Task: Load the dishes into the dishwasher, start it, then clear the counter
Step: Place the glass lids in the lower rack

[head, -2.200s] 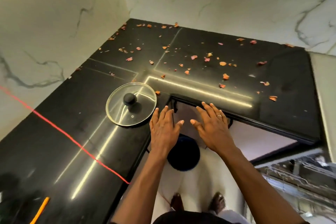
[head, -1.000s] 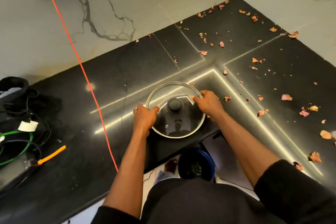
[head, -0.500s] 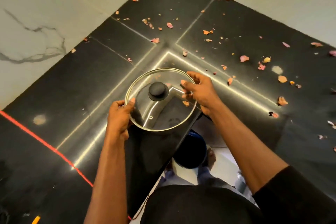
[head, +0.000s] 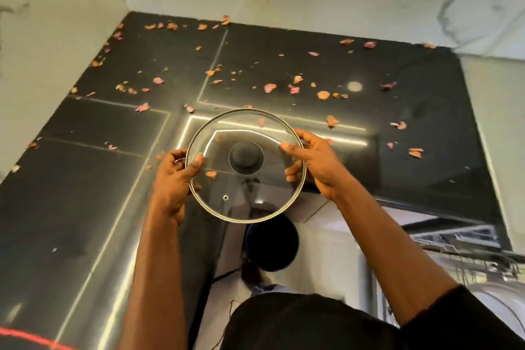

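You have the glass lid (head: 247, 196) pinched by its metal rim on two opposite sides. Your left hand (head: 173, 179) grips the left edge and your right hand (head: 318, 163) the right, with fingers (head: 302, 136) curled round the rim and thumbs lying on the glass. The lid sits between your fingers, seemingly lifted clear of the black tabletop (head: 85, 207) and hanging over its inner corner.

Squeeze evenly on the rim so it cannot slip, and swing it as one piece towards the dishwasher rack (head: 468, 239), low and to the right of your right fingers. Mind the tabletop edge just under those fingers as you lower it. The dried petals (head: 324, 94) beyond your fingers can wait, I judge.

The lid lies nearly flat, its black knob (head: 246, 157) pointing up at you and the vent hole (head: 225, 197) on the side nearest your body. Being round, it has no long axis. You will probably need to tip it on edge for the rack.
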